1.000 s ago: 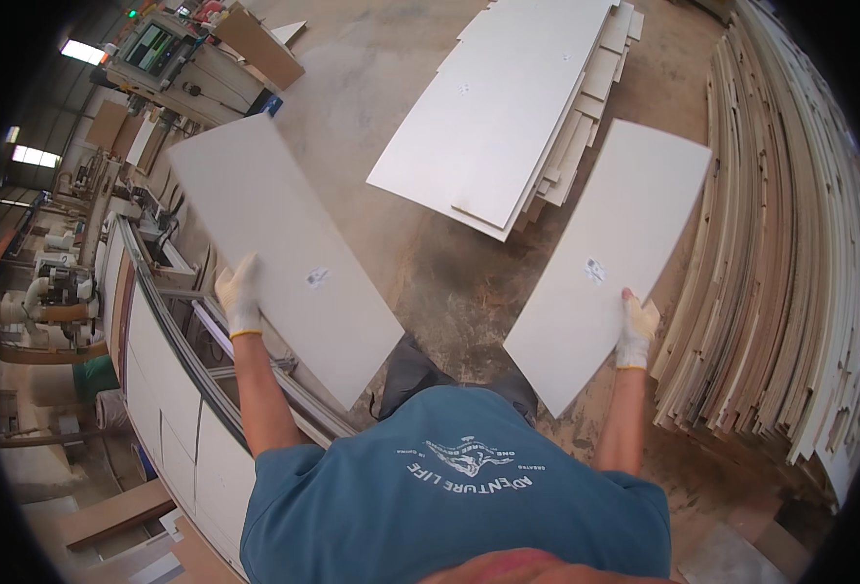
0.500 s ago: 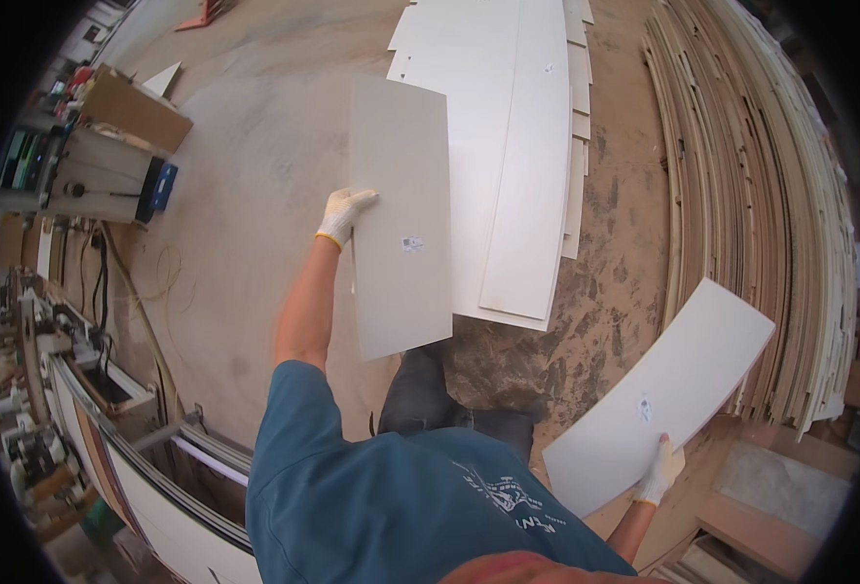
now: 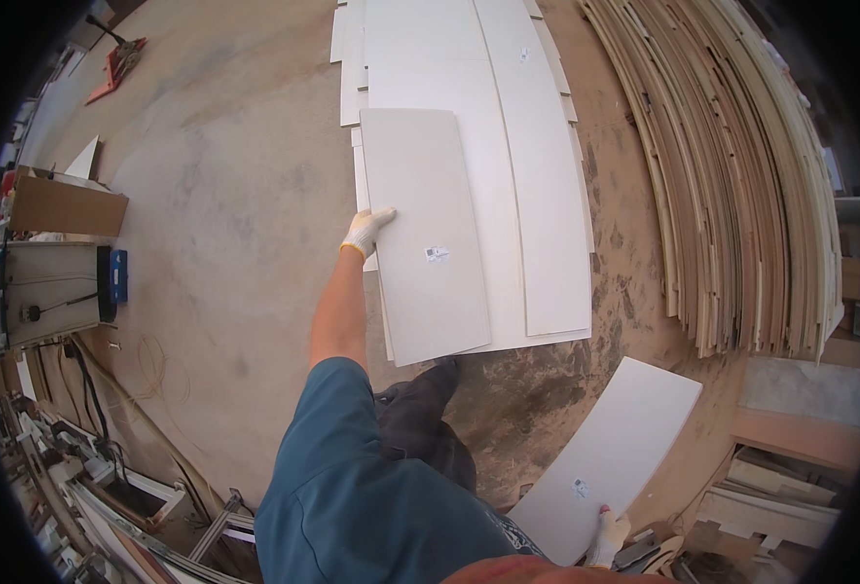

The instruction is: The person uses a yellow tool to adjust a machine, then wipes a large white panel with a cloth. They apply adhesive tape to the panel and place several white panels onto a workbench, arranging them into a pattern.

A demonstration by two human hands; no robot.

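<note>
My left hand, in a white glove with a yellow cuff, grips the left edge of a pale grey rectangular panel. Its thumb lies on the face and the other fingers are hidden behind it. A small printed label is stuck on that panel, which overlaps the near left part of a stack of long white boards. At the lower right, my gloved right hand holds a second pale panel by its near right edge. That one is tilted and bears a label too.
A tall stack of thin wooden sheets stands on the right. To the left are a cardboard box, a grey machine cabinet and a cable on the floor. Machinery with rails fills the lower left; board offcuts lie lower right.
The left panel has moved right and now sits over the white stack. My right hand and its panel have dropped lower and nearer to me. The whole view has swung round.
</note>
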